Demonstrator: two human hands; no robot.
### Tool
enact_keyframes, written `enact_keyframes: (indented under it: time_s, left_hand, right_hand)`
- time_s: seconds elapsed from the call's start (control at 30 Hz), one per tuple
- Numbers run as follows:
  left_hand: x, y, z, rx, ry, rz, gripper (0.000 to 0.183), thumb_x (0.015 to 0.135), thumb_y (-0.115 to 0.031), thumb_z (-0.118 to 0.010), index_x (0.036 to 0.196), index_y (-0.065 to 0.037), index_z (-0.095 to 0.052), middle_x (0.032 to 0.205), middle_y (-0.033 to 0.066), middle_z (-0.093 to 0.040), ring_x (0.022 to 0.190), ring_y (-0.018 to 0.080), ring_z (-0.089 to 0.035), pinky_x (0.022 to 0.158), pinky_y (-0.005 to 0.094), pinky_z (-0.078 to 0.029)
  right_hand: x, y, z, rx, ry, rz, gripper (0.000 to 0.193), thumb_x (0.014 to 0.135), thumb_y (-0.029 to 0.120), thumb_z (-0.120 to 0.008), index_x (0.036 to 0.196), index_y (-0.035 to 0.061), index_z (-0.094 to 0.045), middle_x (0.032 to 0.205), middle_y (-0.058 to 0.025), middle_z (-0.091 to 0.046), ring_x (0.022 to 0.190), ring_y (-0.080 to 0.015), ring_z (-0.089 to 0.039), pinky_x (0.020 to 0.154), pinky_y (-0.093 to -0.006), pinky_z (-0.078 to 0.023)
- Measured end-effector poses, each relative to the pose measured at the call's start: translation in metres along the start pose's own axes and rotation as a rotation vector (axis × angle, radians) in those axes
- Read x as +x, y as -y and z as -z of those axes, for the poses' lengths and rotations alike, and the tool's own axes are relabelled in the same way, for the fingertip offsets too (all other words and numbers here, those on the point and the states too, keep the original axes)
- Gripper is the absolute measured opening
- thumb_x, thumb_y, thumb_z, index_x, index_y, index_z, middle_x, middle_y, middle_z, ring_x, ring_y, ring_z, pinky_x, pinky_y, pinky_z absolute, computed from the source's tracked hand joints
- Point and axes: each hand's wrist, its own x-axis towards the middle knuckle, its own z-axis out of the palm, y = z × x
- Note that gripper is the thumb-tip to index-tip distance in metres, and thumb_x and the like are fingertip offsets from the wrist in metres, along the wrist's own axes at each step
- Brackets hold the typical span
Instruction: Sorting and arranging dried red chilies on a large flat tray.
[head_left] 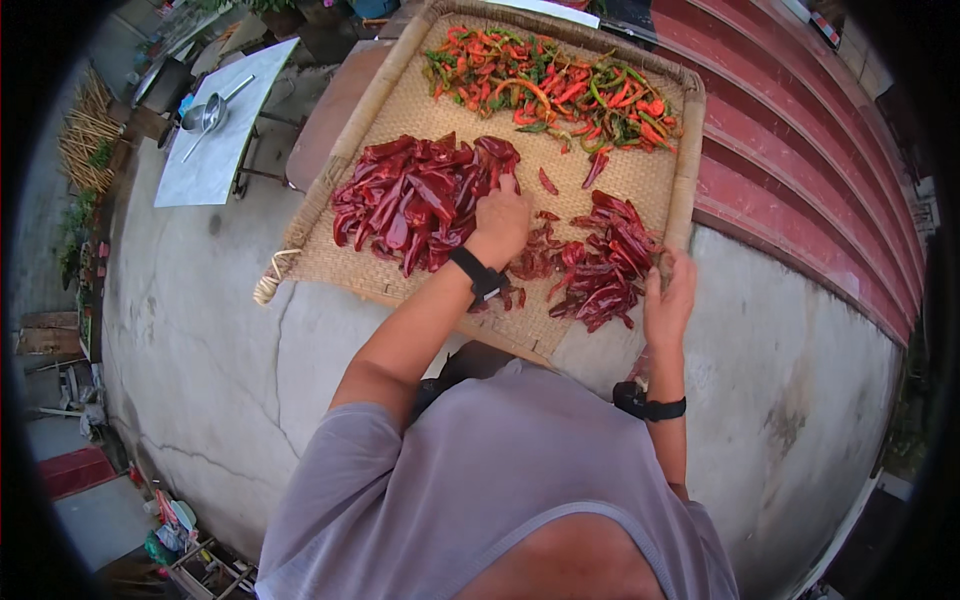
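Note:
My left hand is at the right edge of a big pile of glossy dark red dried chili peppers. Its fingers look closed around a pepper at the pile's edge, though the fingertips are partly hidden. To the right, my right hand is beside a smaller heap of dried chili peppers, thumb and fingers apart. No pepper shows in its grasp. Thinner, shrivelled pepper pieces lie between the two piles. All of them rest on a woven bamboo tray with a raised rim.
Mixed red, orange and green chili peppers cover the tray's far end. Red steps rise at the right. A pale table at far left bears a metal pan. Cracked concrete floor lies around.

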Motion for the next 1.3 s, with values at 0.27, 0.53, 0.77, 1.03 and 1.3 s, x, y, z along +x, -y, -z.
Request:
enact_keyframes:
  time_s: [0.27, 0.53, 0.77, 1.03, 1.3]
  left_hand:
    - [0.004, 0.004, -0.013, 0.005, -0.107, 0.005, 0.023, 0.077, -0.001, -0.065, 0.1, -0.003, -0.064, 0.112, 0.0187, -0.055, 0.09, 0.0338, -0.066, 0.074, 0.0433, -0.057]
    - [-0.028, -0.04, 0.009, -0.286, -0.172, -0.271, 0.026, 0.076, 0.004, -0.058, 0.101, -0.004, -0.059, 0.097, 0.0197, -0.06, 0.092, 0.0398, -0.061, 0.072, 0.0481, -0.052]
    - [0.004, -0.01, 0.017, 0.04, -0.147, -0.064, 0.02, 0.078, -0.005, -0.063, 0.098, -0.006, -0.063, 0.101, 0.0167, -0.06, 0.096, 0.0363, -0.062, 0.073, 0.0474, -0.053]
    - [0.066, 0.04, -0.002, 0.16, -0.038, 0.015, 0.035, 0.082, -0.015, -0.069, 0.117, -0.012, -0.063, 0.123, 0.0094, -0.057, 0.116, 0.0341, -0.051, 0.094, 0.0498, -0.04]
    - [0.079, 0.041, -0.007, 0.283, 0.034, -0.084, 0.043, 0.082, -0.005, -0.067, 0.123, -0.016, -0.059, 0.121, 0.0062, -0.058, 0.115, 0.0338, -0.053, 0.093, 0.0491, -0.042]
  right_hand:
    - [-0.002, 0.015, 0.001, 0.173, 0.143, -0.063, 0.041, 0.088, -0.001, -0.059, 0.128, 0.0031, -0.057, 0.123, -0.0171, -0.057, 0.111, -0.0315, -0.059, 0.098, -0.0378, -0.047]
    - [0.025, 0.043, -0.012, 0.11, 0.26, 0.243, 0.044, 0.08, 0.001, -0.066, 0.124, 0.0058, -0.06, 0.125, -0.0148, -0.059, 0.119, -0.0353, -0.051, 0.105, -0.044, -0.04]
    - [0.047, 0.032, -0.067, -0.087, 0.322, 0.442, 0.037, 0.081, 0.002, -0.063, 0.118, 0.0068, -0.061, 0.119, -0.0104, -0.062, 0.113, -0.0321, -0.053, 0.091, -0.0423, -0.044]
    - [0.053, 0.031, -0.099, -0.291, 0.579, 0.494, 0.031, 0.087, 0.006, -0.058, 0.117, 0.0115, -0.066, 0.102, -0.0091, -0.069, 0.103, -0.0286, -0.057, 0.096, -0.0427, -0.036]
    - [0.043, 0.053, -0.11, -0.141, 0.504, 0.326, 0.034, 0.089, 0.021, -0.067, 0.12, 0.0095, -0.063, 0.099, -0.012, -0.07, 0.1, -0.0285, -0.06, 0.097, -0.047, -0.034]
